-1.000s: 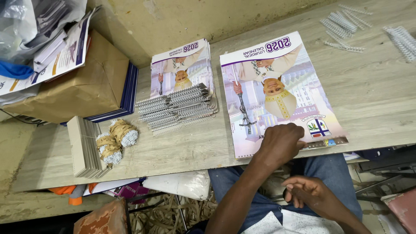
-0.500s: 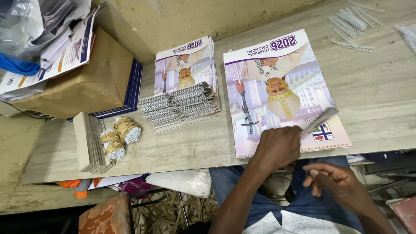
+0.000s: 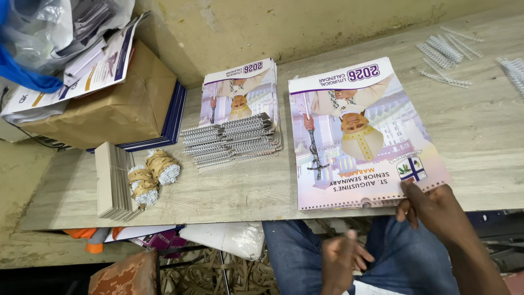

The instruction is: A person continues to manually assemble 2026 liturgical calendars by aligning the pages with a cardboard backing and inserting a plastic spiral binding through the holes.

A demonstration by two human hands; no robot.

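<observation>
A large printed calendar (image 3: 355,136) with a robed figure on its cover lies face up on the wooden table (image 3: 234,194), its punched edge toward me. My right hand (image 3: 434,210) grips that near edge at the right corner, fingers on top of the sheet. My left hand (image 3: 339,261) hovers low over my lap in blue jeans, fingers apart, holding nothing. To the calendar's left sits a stack of smaller matching calendars (image 3: 240,87) with a pile of metal binding spirals (image 3: 232,139) resting on it.
A stack of grey card strips (image 3: 112,180) and two paper-wrapped bundles (image 3: 155,172) lie at the left. A brown paper parcel (image 3: 120,104) with papers on top stands behind them. Loose spirals (image 3: 445,54) are scattered at the far right. A white bag (image 3: 229,237) hangs under the table.
My left hand has come off the calendar's near edge and dropped to my lap. My right hand has risen from my lap and taken the calendar's near right corner.
</observation>
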